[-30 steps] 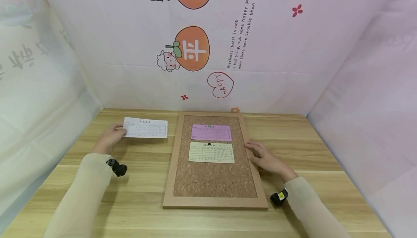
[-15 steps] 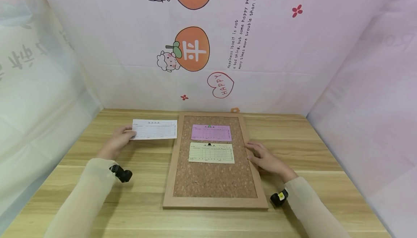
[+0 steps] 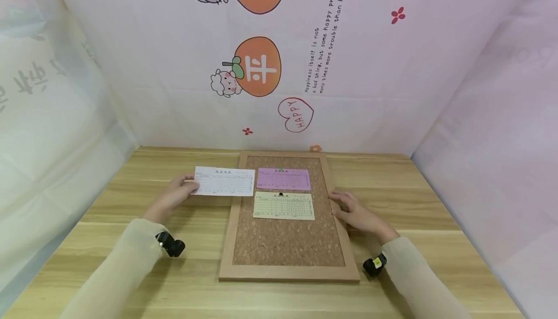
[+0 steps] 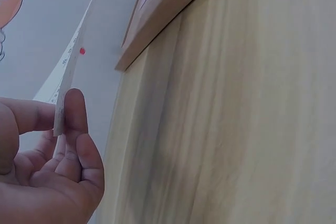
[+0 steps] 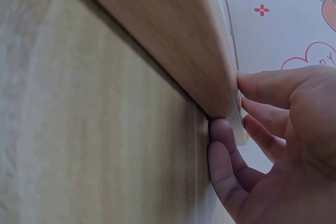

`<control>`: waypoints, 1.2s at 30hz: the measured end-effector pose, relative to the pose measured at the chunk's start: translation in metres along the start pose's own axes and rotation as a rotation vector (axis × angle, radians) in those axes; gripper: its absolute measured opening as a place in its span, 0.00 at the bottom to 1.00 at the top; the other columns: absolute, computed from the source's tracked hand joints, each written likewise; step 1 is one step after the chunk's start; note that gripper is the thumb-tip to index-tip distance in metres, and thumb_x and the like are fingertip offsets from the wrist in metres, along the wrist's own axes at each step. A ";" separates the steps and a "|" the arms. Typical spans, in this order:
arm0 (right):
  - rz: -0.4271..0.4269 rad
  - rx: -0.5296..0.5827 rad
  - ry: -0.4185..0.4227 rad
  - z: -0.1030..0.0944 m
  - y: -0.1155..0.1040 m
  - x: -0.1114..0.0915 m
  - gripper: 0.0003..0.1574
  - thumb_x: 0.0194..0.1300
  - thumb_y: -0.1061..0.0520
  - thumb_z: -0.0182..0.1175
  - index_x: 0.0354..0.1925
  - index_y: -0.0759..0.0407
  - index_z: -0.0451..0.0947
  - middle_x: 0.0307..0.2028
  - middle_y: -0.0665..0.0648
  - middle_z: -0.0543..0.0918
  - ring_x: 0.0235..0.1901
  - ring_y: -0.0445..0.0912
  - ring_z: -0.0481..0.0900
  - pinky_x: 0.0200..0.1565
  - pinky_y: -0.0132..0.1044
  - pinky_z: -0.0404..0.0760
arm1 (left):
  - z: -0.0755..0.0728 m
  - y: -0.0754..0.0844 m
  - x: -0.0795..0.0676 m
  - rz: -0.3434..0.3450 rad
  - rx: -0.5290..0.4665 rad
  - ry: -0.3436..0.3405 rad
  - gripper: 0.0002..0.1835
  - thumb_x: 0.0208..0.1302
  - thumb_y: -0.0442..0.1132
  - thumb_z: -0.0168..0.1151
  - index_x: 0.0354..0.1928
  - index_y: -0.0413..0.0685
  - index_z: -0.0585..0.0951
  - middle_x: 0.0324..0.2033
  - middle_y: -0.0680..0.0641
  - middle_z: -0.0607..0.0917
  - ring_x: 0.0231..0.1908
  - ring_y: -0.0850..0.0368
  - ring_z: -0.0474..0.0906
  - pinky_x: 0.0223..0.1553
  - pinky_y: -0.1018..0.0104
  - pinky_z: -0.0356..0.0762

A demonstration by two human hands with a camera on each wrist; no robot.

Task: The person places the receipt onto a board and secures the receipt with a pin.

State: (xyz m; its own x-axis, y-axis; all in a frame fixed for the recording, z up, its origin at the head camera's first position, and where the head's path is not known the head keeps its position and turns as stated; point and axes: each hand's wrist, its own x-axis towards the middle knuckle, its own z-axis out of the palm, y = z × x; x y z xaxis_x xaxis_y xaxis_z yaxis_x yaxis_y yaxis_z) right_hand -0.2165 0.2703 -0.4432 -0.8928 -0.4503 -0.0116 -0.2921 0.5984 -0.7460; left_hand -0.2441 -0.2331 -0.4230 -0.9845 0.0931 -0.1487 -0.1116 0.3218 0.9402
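My left hand (image 3: 174, 195) pinches the left edge of a white printed receipt slip (image 3: 224, 182) between thumb and fingers. The slip is raised, its right end over the left rail of a wood-framed cork board (image 3: 287, 241). In the left wrist view the slip (image 4: 65, 77) appears edge-on between thumb and fingertips. On the board are a pink slip (image 3: 283, 179) with a green pushpin (image 3: 281, 169) and, below it, a pale yellow slip (image 3: 283, 207) with a black pushpin (image 3: 281, 194). My right hand (image 3: 359, 214) holds the board's right edge, fingertips touching the frame (image 5: 184, 35).
The cork board lies on a wood-grain table (image 3: 192, 280). Behind stands a printed white cloth wall (image 3: 357, 120), close to the board's far end. Pale sheets (image 3: 65, 139) close off the left and right sides. A black wrist camera (image 3: 171, 245) sits on the left cuff.
My left hand has moved right and slightly nearer with the white slip, whose right end now reaches over the board's frame. The right hand and the board have stayed in place.
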 end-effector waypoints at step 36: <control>0.043 0.012 0.026 0.002 -0.005 0.004 0.32 0.76 0.61 0.54 0.71 0.73 0.60 0.72 0.73 0.54 0.66 0.72 0.59 0.62 0.64 0.66 | 0.078 0.007 -0.017 0.091 -0.136 -0.183 0.23 0.73 0.33 0.53 0.66 0.31 0.65 0.55 0.34 0.80 0.50 0.50 0.80 0.57 0.53 0.74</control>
State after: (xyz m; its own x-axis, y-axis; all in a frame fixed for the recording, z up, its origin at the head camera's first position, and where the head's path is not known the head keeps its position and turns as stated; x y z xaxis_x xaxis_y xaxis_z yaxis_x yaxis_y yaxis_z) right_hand -0.2180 0.2642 -0.4406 -0.9130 -0.4070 -0.0270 -0.2492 0.6091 -0.7529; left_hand -0.2175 -0.1586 -0.4382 -0.9517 0.2890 -0.1033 -0.0533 0.1759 0.9830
